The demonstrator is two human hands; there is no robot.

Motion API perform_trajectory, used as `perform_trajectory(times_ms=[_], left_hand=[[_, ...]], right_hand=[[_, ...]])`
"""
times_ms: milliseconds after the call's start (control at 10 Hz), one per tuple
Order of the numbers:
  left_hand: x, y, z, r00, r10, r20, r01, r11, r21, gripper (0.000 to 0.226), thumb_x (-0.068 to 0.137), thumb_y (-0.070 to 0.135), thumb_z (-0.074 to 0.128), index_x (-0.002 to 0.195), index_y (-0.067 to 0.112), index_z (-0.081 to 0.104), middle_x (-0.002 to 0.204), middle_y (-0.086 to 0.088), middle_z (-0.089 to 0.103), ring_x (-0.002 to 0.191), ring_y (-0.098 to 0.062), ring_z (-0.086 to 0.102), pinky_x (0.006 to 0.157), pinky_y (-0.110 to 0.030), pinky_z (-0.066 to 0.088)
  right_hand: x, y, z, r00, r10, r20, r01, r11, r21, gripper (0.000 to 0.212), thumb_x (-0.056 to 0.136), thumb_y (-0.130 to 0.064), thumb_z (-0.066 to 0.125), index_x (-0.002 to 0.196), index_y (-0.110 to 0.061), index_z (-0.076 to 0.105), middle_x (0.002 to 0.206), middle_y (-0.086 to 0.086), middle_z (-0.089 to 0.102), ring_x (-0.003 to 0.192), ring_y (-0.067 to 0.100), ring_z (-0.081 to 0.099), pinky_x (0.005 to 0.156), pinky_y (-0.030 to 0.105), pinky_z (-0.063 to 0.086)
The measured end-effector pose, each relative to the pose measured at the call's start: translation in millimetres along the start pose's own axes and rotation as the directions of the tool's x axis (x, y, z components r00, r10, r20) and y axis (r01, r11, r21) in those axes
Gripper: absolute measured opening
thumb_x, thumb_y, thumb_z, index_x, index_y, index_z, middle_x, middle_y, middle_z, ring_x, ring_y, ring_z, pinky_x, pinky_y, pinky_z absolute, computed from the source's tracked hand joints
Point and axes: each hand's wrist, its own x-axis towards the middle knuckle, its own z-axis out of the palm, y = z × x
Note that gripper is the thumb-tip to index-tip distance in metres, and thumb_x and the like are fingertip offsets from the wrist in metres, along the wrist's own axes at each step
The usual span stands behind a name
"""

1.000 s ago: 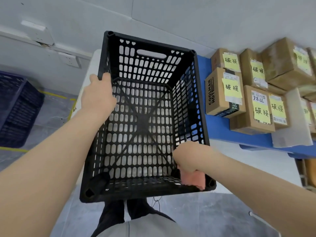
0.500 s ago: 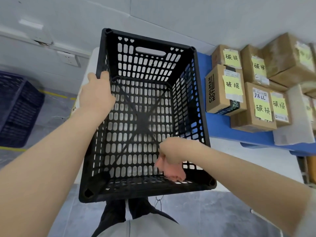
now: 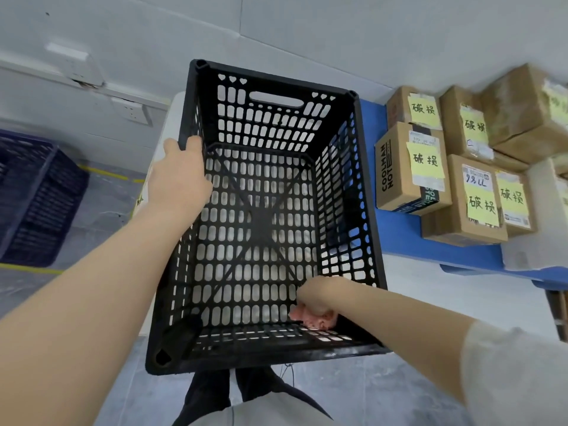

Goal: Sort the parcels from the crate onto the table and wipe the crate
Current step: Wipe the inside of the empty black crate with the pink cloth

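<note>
- Since half a second ago, the right hand (image 3: 319,295) and its crumpled pink cloth (image 3: 313,318) have slipped a little closer to the near wall. The other hand has not shifted on the rim.
- Nearest me, the black perforated plastic crate (image 3: 246,361) sits with no parcels in it, its thick near rim just above the person's dark trouser legs (image 3: 212,392).
- I see the right hand's fingers bunched round the soft, wadded cloth, pressing it into the near-right corner where floor meets wall.
- My read of the next stroke: the unwiped slotted floor runs ahead and to the left of the cloth. The crate's long axis points away from the person, so the right hand should push along it.
- Rigid ribs cross the floor diagonally, and the cloth may snag on them or on the slots.
- Farther up, the left hand (image 3: 181,176) clamps the left rim, thumb inside, steadying the crate.
- Beyond, the far wall has a handle slot and heart-shaped cut-outs.
- To the right, the brown cardboard parcels (image 3: 399,170), taped and tagged with yellow notes, stand on the blue table (image 3: 402,229), so sorting looks done.
- A dark blue slatted crate (image 3: 37,198) stands on the floor far to the left.
</note>
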Motion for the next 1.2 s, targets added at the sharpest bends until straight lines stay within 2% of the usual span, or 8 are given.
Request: perform_trajectory(times_ms=[100,300,400,500,700,900,1100,1200], left_hand=[[-0.9,1.8,-2.3,1.0,-0.011,0.013,0.011,1.0,-0.009,0.059,0.082,-0.002,0.052,0.138,0.01,0.036,0.116,-0.025,0.04,0.08,-0.046,0.049,0.063,-0.042,0.034],[-0.4,2.2,-0.8,0.999,-0.031,0.022,0.031,0.999,-0.024,0.064,0.081,-0.003,0.052,0.14,0.011,0.034,0.116,-0.024,0.039,0.067,-0.033,0.033,0.061,-0.04,0.032],[0.2,3.7,-1.7,0.999,-0.032,0.025,0.032,0.999,-0.028,0.064,0.08,-0.003,0.053,0.14,0.011,0.034,0.116,-0.024,0.039,0.066,-0.033,0.034,0.061,-0.04,0.033],[0.5,3.4,-0.9,0.999,-0.039,0.024,0.04,0.999,-0.029,0.065,0.079,-0.003,0.055,0.14,0.01,0.035,0.116,-0.024,0.039,0.064,-0.032,0.033,0.06,-0.04,0.034],[0.4,-0.3,3.7,0.999,-0.037,-0.011,0.037,0.997,-0.071,0.059,0.081,-0.002,0.054,0.137,0.01,0.037,0.111,-0.022,0.04,0.051,-0.022,0.02,0.058,-0.039,0.032],[-0.6,-2.3,6.8,0.998,-0.037,-0.044,0.034,0.998,-0.06,0.062,0.078,-0.003,0.054,0.137,0.011,0.038,0.11,-0.022,0.04,0.05,-0.018,0.012,0.051,-0.037,0.025],[1.0,-0.6,7.5,0.998,-0.057,-0.024,0.056,0.998,-0.036,0.063,0.079,-0.001,0.055,0.138,0.012,0.036,0.113,-0.021,0.04,0.049,-0.018,0.014,0.052,-0.037,0.028],[1.1,-1.3,7.3,0.998,-0.045,-0.033,0.042,0.997,-0.065,0.064,0.076,-0.005,0.053,0.136,0.01,0.038,0.111,-0.021,0.039,0.049,-0.018,0.016,0.052,-0.038,0.029]], right_hand=[[9.1,-8.3,-0.1,0.993,0.023,0.116,-0.018,0.999,-0.047,0.02,0.098,-0.026,0.046,0.1,-0.007,0.055,0.068,0.0,0.047,0.048,0.011,0.043,0.047,0.021,0.038],[-76.6,-26.9,-68.4,0.899,-0.32,-0.298,0.306,0.947,-0.094,0.028,0.089,-0.009,0.049,0.109,-0.023,0.063,0.078,-0.012,0.061,0.055,0.003,0.061,0.046,0.017,0.049],[-130.1,-25.8,-132.6,0.628,-0.365,-0.687,0.31,0.927,-0.21,0.046,0.078,-0.006,0.047,0.104,-0.041,0.061,0.081,-0.021,0.055,0.07,0.009,0.066,0.062,0.029,0.059],[-140.4,-26.8,-180.8,0.474,-0.338,-0.813,0.427,0.896,-0.123,0.007,0.062,-0.011,0.044,0.063,-0.017,0.047,0.084,0.022,0.048,0.07,0.036,0.052,0.067,0.05,0.049],[-46.4,-22.7,-232.6,0.326,-0.054,-0.944,-0.416,0.888,-0.194,0.04,0.09,-0.025,0.051,0.129,-0.018,0.057,0.134,0.01,0.047,0.129,0.036,0.035,0.112,0.051,0.02],[18.0,-28.1,-238.0,0.293,0.075,-0.953,-0.377,0.925,-0.043,0.049,0.09,-0.017,0.055,0.137,-0.007,0.048,0.146,0.018,0.037,0.133,0.034,0.035,0.107,0.045,0.035],[24.1,-34.9,-218.0,0.824,-0.083,-0.561,-0.216,0.868,-0.446,0.051,0.097,-0.014,0.045,0.147,-0.009,0.034,0.15,0.014,0.034,0.138,0.032,0.03,0.114,0.043,0.024],[-9.4,-41.8,-240.3,0.79,-0.097,-0.605,-0.172,0.912,-0.371,0.044,0.088,-0.016,0.055,0.133,-0.013,0.054,0.122,0.009,0.059,0.112,0.03,0.056,0.092,0.039,0.048]])
